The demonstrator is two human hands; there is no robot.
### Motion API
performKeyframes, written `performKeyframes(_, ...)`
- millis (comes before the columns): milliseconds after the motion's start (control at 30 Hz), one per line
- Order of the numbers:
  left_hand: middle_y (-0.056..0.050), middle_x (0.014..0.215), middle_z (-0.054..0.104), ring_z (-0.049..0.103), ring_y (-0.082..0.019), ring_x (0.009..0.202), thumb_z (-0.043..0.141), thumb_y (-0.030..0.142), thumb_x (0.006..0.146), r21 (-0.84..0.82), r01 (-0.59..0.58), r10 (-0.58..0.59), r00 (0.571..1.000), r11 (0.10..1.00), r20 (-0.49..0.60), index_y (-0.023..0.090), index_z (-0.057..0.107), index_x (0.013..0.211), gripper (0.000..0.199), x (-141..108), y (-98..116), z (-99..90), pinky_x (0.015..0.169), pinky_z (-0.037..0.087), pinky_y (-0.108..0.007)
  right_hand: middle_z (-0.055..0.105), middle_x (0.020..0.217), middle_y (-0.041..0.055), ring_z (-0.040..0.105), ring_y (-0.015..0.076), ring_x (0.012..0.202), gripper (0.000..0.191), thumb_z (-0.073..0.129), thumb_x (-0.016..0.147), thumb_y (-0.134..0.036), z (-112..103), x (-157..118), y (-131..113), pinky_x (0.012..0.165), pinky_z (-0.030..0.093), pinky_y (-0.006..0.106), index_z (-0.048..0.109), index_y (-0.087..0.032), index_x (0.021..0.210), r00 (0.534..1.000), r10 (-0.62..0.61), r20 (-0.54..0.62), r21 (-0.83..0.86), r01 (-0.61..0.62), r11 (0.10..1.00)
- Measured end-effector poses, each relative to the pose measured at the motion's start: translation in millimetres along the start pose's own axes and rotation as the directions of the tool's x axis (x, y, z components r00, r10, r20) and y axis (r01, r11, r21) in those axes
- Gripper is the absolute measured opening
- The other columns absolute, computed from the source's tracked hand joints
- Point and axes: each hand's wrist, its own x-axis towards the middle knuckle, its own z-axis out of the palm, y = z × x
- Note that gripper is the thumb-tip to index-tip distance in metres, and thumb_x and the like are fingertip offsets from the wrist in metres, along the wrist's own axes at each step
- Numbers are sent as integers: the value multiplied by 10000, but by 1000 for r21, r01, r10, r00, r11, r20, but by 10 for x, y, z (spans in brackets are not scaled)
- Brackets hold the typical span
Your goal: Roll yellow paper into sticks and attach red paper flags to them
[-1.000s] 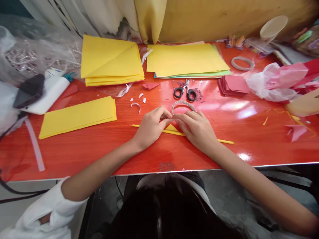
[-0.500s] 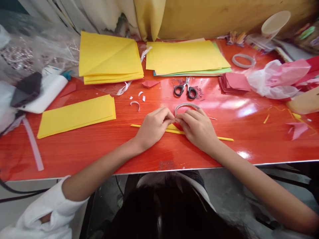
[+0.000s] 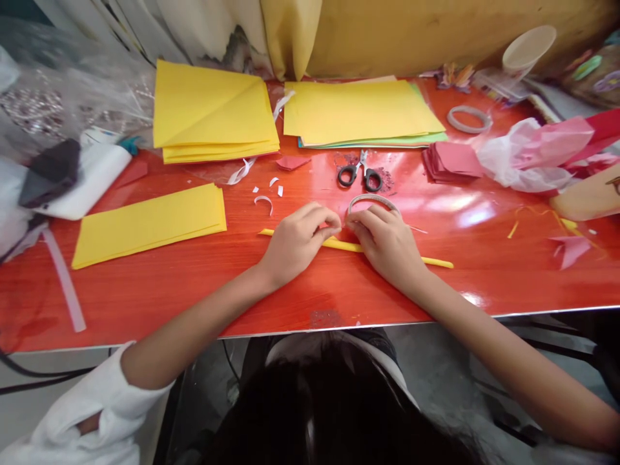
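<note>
A thin rolled strip of yellow paper (image 3: 346, 246) lies crosswise on the table under both hands. My left hand (image 3: 301, 244) rests over its left part, thumb and forefinger pinched; what they hold, if anything, is too small to tell. My right hand (image 3: 391, 247) lies over the right part of the roll, fingers curled on the near side of a roll of clear tape (image 3: 372, 199). The fingertips of the two hands are slightly apart. Beyond them, black-handled scissors (image 3: 360, 173) lie with their blades slightly open.
A folded yellow paper stack (image 3: 152, 223) lies left. Behind are larger yellow sheets (image 3: 213, 113) and a mixed-colour stack (image 3: 361, 110). White scraps (image 3: 264, 205) lie near my left hand. Red paper pieces (image 3: 453, 161), another tape roll (image 3: 469, 119) and a cup (image 3: 527, 51) stand right.
My fingertips, which met before, have drawn a little apart. The tape roll has shifted slightly right with my right hand. The yellow paper roll shows more between the hands.
</note>
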Motion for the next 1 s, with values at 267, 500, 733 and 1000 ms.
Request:
performKeyframes(267,-11,979,595,529,-163,972,597,178,821,90,14,-24,994,996,104,221,556,1095,280,60,-38,-114,909,405,-343,558,812,61,500,180,751,306,462,885,-216,30,-23,-15,658,403,295,578,-172,1165,1000,-23,-10,-30,23,999)
performKeyframes(500,-15,918,585,555,-148,879,538,137,842,104,-106,67,942,989,329,199,404,1200,387,1,-74,-116,829,442,-306,556,750,51,503,168,693,371,353,905,-157,32,-46,31,639,418,306,558,-177,1213,998,-18,-55,-64,15,998)
performKeyframes(733,-36,927,564,558,-124,842,442,121,886,147,-242,182,925,959,335,163,381,1171,294,-52,-84,-111,774,456,-258,628,765,76,558,216,687,449,384,889,-200,-119,10,186,677,436,389,419,-216,1336,978,126,-167,-74,-140,987)
performKeyframes(1000,-48,979,558,564,-124,912,420,103,894,135,-250,199,930,959,311,175,378,1166,284,-77,-138,-100,830,463,-257,547,571,17,503,201,547,663,455,861,-256,-153,44,385,621,414,390,157,-141,1442,963,226,-148,-119,-244,962)
